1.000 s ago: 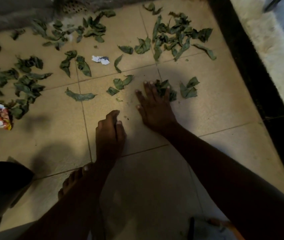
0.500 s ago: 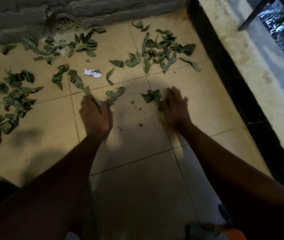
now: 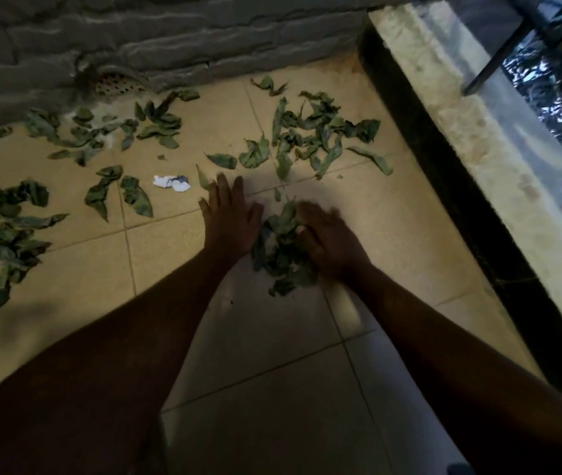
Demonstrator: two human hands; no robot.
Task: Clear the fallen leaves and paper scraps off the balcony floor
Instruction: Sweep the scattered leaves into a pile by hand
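A small heap of green leaves (image 3: 281, 248) lies on the tan floor tiles between my two hands. My left hand (image 3: 231, 217) lies flat on the floor with straight fingers, its edge against the heap's left side. My right hand (image 3: 329, 240) presses against the heap's right side, fingers slightly bent and blurred. A white paper scrap (image 3: 172, 182) lies just left of my left fingertips. More loose leaves (image 3: 320, 135) are scattered beyond my hands, and others (image 3: 1, 234) lie at the far left.
A grey brick wall (image 3: 176, 39) with a round drain grille (image 3: 118, 84) closes the far side. A dark curb (image 3: 444, 186) and a pale ledge (image 3: 499, 159) run along the right. Leaves (image 3: 101, 132) lie below the drain.
Both hands have swept inward across the tiles, pushing the nearby leaves together into one heap between them. The view has tipped up toward the wall.
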